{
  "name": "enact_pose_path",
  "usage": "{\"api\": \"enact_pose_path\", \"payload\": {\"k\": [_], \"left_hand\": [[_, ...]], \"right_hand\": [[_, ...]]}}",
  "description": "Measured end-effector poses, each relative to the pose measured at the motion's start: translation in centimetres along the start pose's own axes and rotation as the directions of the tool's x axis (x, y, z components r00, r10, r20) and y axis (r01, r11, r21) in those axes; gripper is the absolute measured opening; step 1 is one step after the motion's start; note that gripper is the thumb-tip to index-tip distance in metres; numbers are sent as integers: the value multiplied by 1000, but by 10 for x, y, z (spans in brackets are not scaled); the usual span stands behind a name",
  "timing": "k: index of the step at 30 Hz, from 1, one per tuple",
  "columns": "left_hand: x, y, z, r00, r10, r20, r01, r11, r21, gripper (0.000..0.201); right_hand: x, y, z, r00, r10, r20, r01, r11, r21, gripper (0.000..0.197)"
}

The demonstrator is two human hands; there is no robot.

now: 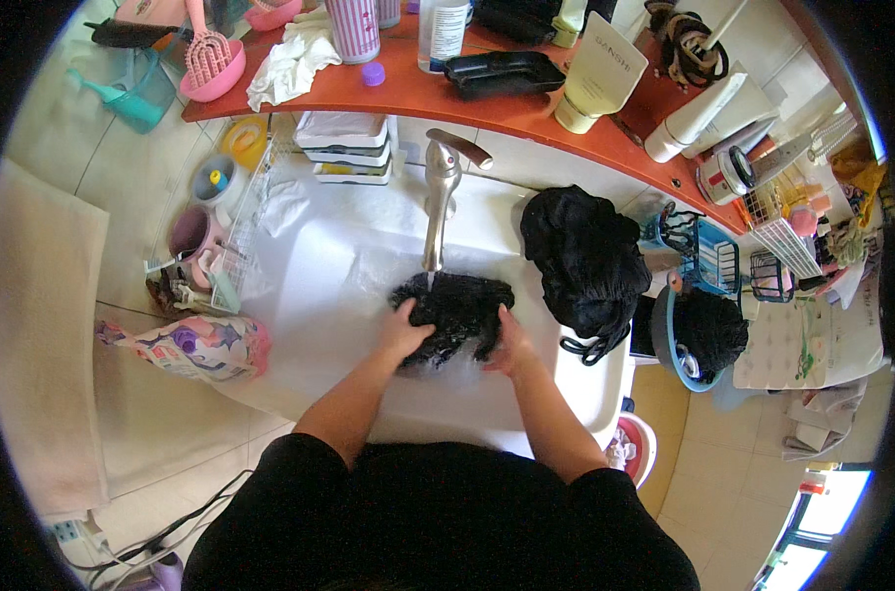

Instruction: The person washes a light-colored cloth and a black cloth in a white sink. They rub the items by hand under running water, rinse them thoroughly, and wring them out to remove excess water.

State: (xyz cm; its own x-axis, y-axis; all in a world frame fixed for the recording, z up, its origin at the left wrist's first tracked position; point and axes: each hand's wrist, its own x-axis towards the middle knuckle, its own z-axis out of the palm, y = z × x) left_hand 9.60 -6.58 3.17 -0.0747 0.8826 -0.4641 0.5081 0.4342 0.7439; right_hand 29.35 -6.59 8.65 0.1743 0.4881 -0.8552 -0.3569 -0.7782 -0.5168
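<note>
Black cloth mid-basin, both hands.

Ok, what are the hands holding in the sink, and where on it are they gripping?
A wet black garment under the tap. The left hand grips its left edge, the right hand its right edge.

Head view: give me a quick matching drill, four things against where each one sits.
Things:
1. black garment
2. black pile
3. pink hairbrush
4. patterned bag

Places:
A. in a pink bowl on the orange shelf
B. on the sink rim, right of the tap
C. left of the sink, low down
D. under the tap, between the left hand and right hand

Pairs: 1-D, 2-B, 3-A, 4-C
</note>
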Motion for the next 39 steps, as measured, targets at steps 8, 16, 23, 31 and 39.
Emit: {"api": "enact_pose_path", "payload": {"k": [8,16,23,31,39], "left_hand": [[-92,111,-1,785,574,233,-462,793,-398,39],[-107,126,21,595,803,-42,-790,593,155,25],[-52,97,-3,444,845,-299,-711,535,457,20],[-6,12,-59,924,318,-211,-113,755,646,51],[9,-9,-1,996,-78,32,78,997,7,56]], "right_hand": [[2,-7,15,644,-118,756,-341,840,422,70],[52,30,36,452,-117,884,-637,652,412,36],[2,21,39,701,-188,688,-231,853,468,32],[4,-16,-34,921,-315,228,384,823,-418,44],[36,12,-18,964,-28,266,48,996,-70,70]]}}
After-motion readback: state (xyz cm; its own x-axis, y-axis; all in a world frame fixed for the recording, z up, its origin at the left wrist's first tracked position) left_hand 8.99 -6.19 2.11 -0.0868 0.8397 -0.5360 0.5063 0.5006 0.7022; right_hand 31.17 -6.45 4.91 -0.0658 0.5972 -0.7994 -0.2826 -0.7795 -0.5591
